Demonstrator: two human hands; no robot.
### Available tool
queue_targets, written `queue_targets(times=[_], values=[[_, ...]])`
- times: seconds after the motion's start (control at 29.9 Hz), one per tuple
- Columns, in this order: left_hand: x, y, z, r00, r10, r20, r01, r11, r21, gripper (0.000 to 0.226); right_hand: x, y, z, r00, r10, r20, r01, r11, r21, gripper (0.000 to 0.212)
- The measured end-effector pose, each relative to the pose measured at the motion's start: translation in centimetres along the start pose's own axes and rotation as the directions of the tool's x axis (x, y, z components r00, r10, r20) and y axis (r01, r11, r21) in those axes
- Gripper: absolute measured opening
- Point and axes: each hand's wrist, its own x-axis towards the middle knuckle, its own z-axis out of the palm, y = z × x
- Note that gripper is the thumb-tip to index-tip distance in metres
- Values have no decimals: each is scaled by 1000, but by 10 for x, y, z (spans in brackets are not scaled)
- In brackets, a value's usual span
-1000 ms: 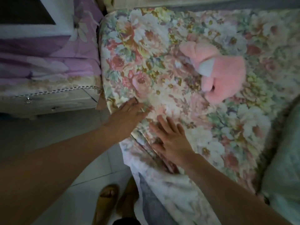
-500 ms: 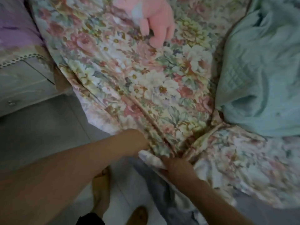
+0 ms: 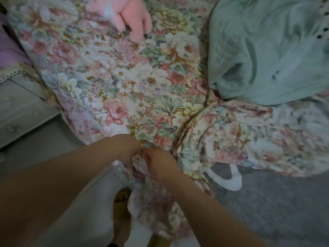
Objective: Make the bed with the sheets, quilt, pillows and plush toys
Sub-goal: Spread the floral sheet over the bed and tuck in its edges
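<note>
**Two hands bunched on the sheet's near edge**

At your far left a pale drawer unit [image 3: 21,111] stands just beside the bed. Your left hand [image 3: 127,148] and right hand [image 3: 161,164] touch each other at the near edge of the floral sheet [image 3: 142,82], fingers curled into the cloth, each gripping a gathered fold. From that grip the sheet spreads away up the bed, and a loose tail hangs below your wrists. A pink plush toy [image 3: 132,16] lies on the sheet, well beyond your hands. Further right, the teal quilt [image 3: 267,47] sits rumpled on the sheet, well apart from your grip.
</note>
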Motion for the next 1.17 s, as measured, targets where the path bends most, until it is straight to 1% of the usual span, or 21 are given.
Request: queue_targets(times=[0.07,0.17,0.23,0.3,0.33,0.37,0.4,0.47,0.5,0.57,0.6,0.67,0.74,0.8,0.84,0.9,0.94,0.97,1.04,1.1,1.17], values=[[8,12,-19,998,-14,-65,14,1000,7,46,2,14,-7,997,11,-75,-12,1000,-19,35],[22,29,-35,959,-7,-282,-17,997,-82,23,-4,32,-27,991,37,-128,-50,994,-101,46],[25,47,-50,911,-20,-412,-64,980,-189,17,-7,55,-40,979,8,-203,-57,969,-239,37],[34,71,-61,867,-62,-495,-114,941,-318,21,-13,80,-61,949,36,-314,-141,938,-317,26],[41,83,-67,848,-67,-526,-146,925,-352,22,-12,92,-72,952,87,-293,-198,907,-371,23],[46,102,-62,831,-69,-553,-174,910,-375,23,-18,99,-76,963,143,-228,-232,873,-430,28],[57,114,-73,819,-73,-570,-162,922,-352,27,-13,112,-90,976,163,-142,-211,865,-456,40],[71,133,-74,847,-145,-512,-58,931,-359,39,-12,126,-99,979,197,50,-144,845,-515,53],[79,137,-74,846,-204,-492,20,935,-353,40,-10,127,-103,981,180,76,-112,835,-538,52],[89,138,-69,841,-310,-444,135,913,-384,34,-6,133,-95,991,124,58,-72,830,-553,47],[94,135,-65,834,-341,-434,149,896,-418,32,-3,135,-93,996,85,31,-53,829,-556,45],[103,144,-59,835,-361,-416,140,869,-474,27,-10,149,-88,998,-11,60,43,821,-570,43],[105,146,-54,842,-302,-447,64,879,-473,23,-16,159,-86,984,-103,143,172,732,-659,47],[98,176,-54,901,-161,-402,-56,877,-477,19,-45,172,-89,970,-49,237,198,722,-663,49],[95,195,-57,923,-91,-373,-127,845,-520,16,-65,181,-95,968,-8,252,173,747,-641,44],[89,214,-53,954,8,-300,-200,764,-613,11,-87,180,-100,959,61,276,120,796,-593,35],[88,231,-54,966,48,-256,-203,754,-625,11,-104,183,-103,946,98,308,102,813,-574,34],[88,256,-55,972,95,-215,-212,749,-628,11,-126,192,-107,921,180,345,49,826,-561,33],[88,290,-57,979,167,-120,-206,788,-581,10,-151,203,-108,878,281,388,-32,843,-536,30],[92,316,-68,975,217,-57,-215,833,-510,7,-172,224,-101,843,337,420,-116,875,-471,36],[97,332,-66,957,278,80,-227,893,-388,24,-187,240,-74,764,374,525,-187,908,-375,45]])
